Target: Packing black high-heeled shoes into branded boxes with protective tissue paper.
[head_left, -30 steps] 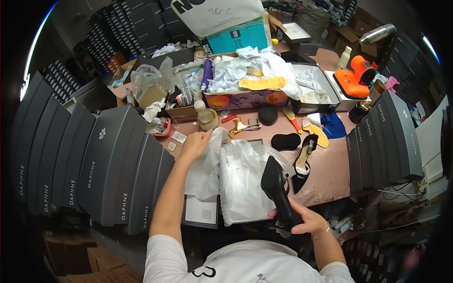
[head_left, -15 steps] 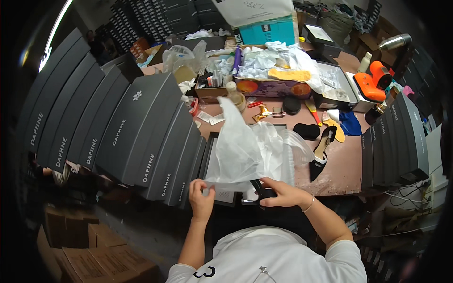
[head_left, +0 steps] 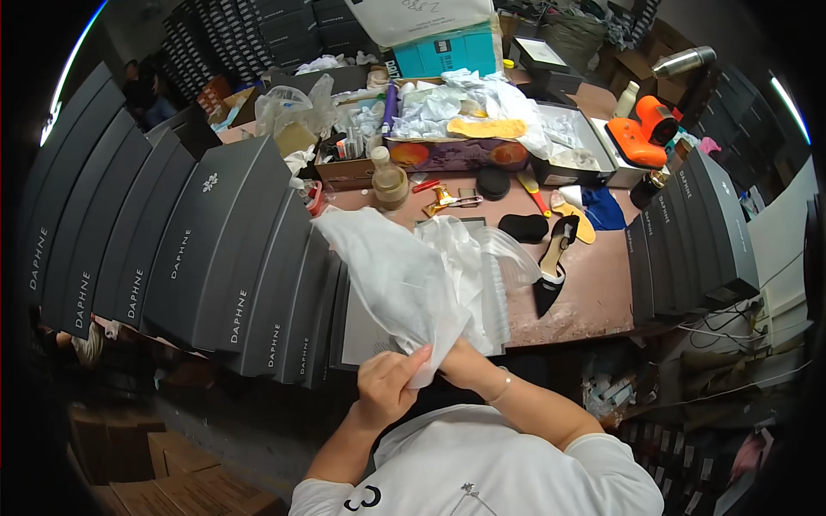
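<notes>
My left hand (head_left: 389,383) is closed, thumb and fingers pinching the near edge of a thin white translucent bag (head_left: 387,279). The bag slants up and away to the left above an open grey box (head_left: 363,331). My right hand (head_left: 465,365) is at the bag's near right end; its fingers are hidden by the white material, so what they hold does not show. Crumpled white tissue paper (head_left: 460,249) lies beyond the hands. A black pointed slingback shoe (head_left: 552,267) rests on the table to the right, beside a black oval pad (head_left: 523,228).
Tall stacks of dark grey shoeboxes stand left (head_left: 206,249) and right (head_left: 697,232). Behind lie a patterned carton (head_left: 447,155) full of crumpled paper, a glass jar (head_left: 390,185), a red-and-yellow brush (head_left: 535,194), a blue cloth (head_left: 604,209) and an orange device (head_left: 638,138).
The black shoe that was in my right hand is out of sight. My right hand has moved left to the bag, my left hand slightly right, and the bag has tilted leftward.
</notes>
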`<state>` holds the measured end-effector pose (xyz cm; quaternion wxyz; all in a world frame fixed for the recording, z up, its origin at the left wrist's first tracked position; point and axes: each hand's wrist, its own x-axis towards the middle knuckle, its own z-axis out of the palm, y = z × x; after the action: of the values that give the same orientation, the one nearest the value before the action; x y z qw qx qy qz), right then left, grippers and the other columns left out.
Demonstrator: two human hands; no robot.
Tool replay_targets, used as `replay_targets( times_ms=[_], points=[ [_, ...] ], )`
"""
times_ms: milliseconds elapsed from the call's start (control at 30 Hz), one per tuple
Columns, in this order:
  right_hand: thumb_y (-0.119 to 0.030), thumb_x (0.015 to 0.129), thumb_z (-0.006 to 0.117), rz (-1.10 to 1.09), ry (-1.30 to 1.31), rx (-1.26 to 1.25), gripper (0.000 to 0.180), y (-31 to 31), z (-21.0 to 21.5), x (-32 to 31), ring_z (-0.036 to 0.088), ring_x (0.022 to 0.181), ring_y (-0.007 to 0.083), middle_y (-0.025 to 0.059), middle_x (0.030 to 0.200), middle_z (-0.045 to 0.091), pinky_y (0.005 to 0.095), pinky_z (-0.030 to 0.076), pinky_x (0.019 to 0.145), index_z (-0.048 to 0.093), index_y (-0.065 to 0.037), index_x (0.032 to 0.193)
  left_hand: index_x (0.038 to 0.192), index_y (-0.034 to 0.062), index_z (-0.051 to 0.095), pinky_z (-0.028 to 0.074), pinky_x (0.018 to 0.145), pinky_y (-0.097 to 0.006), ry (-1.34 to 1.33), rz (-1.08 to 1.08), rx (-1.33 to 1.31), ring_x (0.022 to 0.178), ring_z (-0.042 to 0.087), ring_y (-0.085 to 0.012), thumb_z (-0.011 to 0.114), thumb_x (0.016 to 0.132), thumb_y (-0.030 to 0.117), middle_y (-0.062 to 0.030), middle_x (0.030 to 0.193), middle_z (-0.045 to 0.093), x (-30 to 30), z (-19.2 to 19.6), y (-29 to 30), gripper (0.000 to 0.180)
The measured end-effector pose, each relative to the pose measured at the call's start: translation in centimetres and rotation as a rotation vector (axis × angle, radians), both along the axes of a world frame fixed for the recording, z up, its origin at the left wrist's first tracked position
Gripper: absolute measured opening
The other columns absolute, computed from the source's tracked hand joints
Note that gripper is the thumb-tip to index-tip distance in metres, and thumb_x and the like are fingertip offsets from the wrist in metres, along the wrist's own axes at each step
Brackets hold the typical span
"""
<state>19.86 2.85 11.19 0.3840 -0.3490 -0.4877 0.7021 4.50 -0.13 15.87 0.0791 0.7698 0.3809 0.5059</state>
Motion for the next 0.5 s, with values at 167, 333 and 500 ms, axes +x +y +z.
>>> replay_targets(
  times_ms=[167, 333, 500],
  points=[
    [-0.017, 0.085, 0.066, 0.041, 0.361, -0.277, 0.043, 2.6, -1.9, 0.8, 0.058, 0.097, 0.0235, 0.0096, 0.112, 0.060, 0.0322, 0.047, 0.090, 0.053, -0.002, 0.124, 0.109, 0.0002, 0.067, 0.042, 0.048, -0.033, 0.053, 0.038, -0.058, 0.052, 0.051, -0.0227, 0.059, 0.061, -0.009, -0.0067, 0.064, 0.052, -0.5, -0.7, -1.6, 0.050],
    [-0.020, 0.085, 0.062, -0.136, -0.650, 0.795, 0.060, 3.2, 2.5, -1.1, 0.032, 0.134, 0.0324, 0.0189, 0.141, 0.041, 0.0385, 0.025, 0.112, 0.042, -0.002, 0.138, 0.113, -0.0004, 0.065, 0.045, 0.051, -0.032, -0.041, -0.397, -0.137, 0.056, 0.055, -0.0210, 0.061, 0.058, -0.004, -0.0069, 0.069, 0.055, 3.0, -2.2, -4.4, 0.056],
    [-0.025, 0.084, 0.059, 0.071, -0.040, 0.227, 0.064, 4.8, 2.1, -0.6, 0.035, 0.133, 0.0381, 0.0215, 0.142, 0.040, 0.0400, 0.026, 0.111, 0.039, 0.001, 0.139, 0.134, 0.0075, 0.051, 0.050, 0.073, -0.033, -0.048, -0.583, -0.847, 0.080, 0.059, -0.0197, 0.069, 0.067, -0.002, -0.0072, 0.102, 0.059, 0.8, -4.2, -6.3, 0.070]
  ],
)
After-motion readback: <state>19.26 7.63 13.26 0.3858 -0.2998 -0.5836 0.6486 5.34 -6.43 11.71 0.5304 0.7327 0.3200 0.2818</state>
